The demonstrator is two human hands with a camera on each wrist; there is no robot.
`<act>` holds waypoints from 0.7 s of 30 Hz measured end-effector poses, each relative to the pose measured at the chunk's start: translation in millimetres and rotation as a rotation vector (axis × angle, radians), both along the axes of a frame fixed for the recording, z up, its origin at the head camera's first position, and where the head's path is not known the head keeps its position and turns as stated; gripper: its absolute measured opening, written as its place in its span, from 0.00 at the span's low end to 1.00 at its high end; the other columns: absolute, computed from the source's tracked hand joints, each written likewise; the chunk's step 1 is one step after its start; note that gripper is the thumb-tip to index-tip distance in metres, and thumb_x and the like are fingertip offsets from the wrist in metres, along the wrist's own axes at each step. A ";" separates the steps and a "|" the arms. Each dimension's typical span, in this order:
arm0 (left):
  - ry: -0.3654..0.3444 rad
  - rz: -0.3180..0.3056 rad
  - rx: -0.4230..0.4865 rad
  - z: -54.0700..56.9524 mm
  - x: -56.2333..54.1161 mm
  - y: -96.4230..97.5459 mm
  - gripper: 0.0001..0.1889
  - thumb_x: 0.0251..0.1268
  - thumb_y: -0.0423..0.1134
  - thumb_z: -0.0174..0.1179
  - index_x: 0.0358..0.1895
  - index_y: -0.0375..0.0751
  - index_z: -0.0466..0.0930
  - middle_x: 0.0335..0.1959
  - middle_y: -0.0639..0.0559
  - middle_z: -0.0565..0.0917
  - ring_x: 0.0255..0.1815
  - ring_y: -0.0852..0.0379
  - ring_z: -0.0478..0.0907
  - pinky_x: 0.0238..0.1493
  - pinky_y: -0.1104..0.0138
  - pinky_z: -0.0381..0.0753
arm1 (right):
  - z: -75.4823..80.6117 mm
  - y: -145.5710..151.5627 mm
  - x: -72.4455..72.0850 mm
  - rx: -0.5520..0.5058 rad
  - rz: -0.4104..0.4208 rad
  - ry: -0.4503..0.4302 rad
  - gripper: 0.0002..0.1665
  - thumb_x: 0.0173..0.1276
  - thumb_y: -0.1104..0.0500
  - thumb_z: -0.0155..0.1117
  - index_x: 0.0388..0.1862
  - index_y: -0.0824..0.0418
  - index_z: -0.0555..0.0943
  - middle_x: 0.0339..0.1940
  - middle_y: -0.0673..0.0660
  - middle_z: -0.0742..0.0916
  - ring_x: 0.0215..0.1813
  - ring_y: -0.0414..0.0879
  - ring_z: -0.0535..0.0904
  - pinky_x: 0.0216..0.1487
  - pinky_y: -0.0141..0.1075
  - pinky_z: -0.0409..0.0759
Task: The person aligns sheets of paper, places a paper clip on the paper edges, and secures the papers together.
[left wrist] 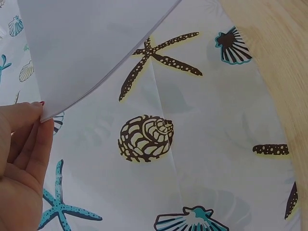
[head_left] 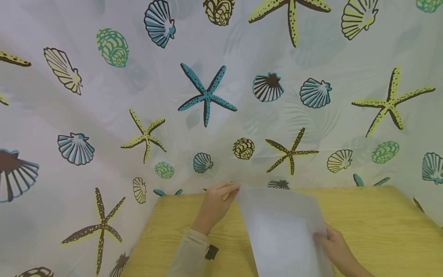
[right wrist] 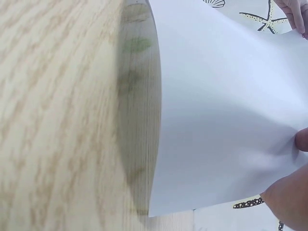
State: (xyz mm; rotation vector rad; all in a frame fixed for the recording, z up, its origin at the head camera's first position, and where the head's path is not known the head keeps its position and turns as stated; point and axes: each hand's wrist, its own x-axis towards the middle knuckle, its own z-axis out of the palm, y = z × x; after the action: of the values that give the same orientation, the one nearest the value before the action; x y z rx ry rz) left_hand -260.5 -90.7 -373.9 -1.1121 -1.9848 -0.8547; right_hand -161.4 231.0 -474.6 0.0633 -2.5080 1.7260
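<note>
A white sheet of paper slants up off the wooden table, held between both hands. My left hand pinches its upper left corner between thumb and fingers, raised toward the back of the table. In the left wrist view, the edge of the paper shows a thin double line. My right hand grips the right edge, thumb on the near face. Seen from the right wrist, the paper bows, creased near the thumb, its lower edge close over the tabletop.
The wooden table spreads under both hands. A white curtain printed with starfish and shells hangs behind the table and along its sides. A small black object sits at the left sleeve's cuff.
</note>
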 end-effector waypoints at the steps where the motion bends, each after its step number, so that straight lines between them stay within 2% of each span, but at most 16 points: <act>1: 0.004 -0.006 0.002 -0.6 -0.3 0.0 0.12 0.54 0.27 0.66 0.44 0.36 0.85 0.37 0.49 0.85 0.37 0.58 0.82 0.41 0.76 0.78 | 0.0 0.1 0.1 -0.004 0.001 0.001 0.28 0.71 0.69 0.47 0.67 0.77 0.58 0.66 0.75 0.65 0.65 0.71 0.63 0.57 0.60 0.68; 6: 0.013 -0.029 0.006 -3.2 -1.5 -0.1 0.14 0.52 0.26 0.68 0.45 0.36 0.85 0.38 0.48 0.85 0.37 0.59 0.83 0.41 0.76 0.78 | -0.5 0.5 0.4 -0.009 0.004 0.020 0.28 0.70 0.69 0.47 0.67 0.78 0.59 0.65 0.76 0.67 0.64 0.70 0.64 0.56 0.59 0.70; 9: 0.011 -0.019 0.005 -3.2 -1.4 0.1 0.14 0.53 0.26 0.67 0.45 0.36 0.85 0.38 0.48 0.85 0.37 0.59 0.83 0.41 0.76 0.78 | -0.8 0.5 0.5 -0.014 0.000 0.037 0.27 0.69 0.70 0.47 0.66 0.78 0.60 0.64 0.76 0.68 0.62 0.69 0.67 0.54 0.58 0.72; 15: -0.044 -0.002 0.006 0.2 1.0 1.7 0.13 0.55 0.27 0.65 0.45 0.35 0.85 0.36 0.49 0.85 0.36 0.59 0.82 0.38 0.76 0.79 | -4.6 1.5 -0.7 -0.015 -0.021 0.037 0.27 0.68 0.70 0.48 0.65 0.78 0.61 0.62 0.76 0.70 0.59 0.66 0.70 0.52 0.57 0.74; 21: -0.078 0.041 -0.014 4.4 3.1 3.5 0.12 0.56 0.27 0.65 0.44 0.35 0.85 0.36 0.48 0.85 0.36 0.59 0.83 0.38 0.76 0.79 | -6.9 2.8 -1.7 -0.008 -0.026 0.013 0.28 0.68 0.69 0.49 0.65 0.78 0.61 0.62 0.76 0.71 0.59 0.65 0.71 0.53 0.56 0.74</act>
State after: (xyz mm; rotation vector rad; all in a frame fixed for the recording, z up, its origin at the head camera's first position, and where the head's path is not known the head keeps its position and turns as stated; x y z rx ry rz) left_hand -257.4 -87.1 -369.5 -1.0568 -2.0729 -0.8763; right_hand -163.1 233.8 -481.4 0.0417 -2.4812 1.7201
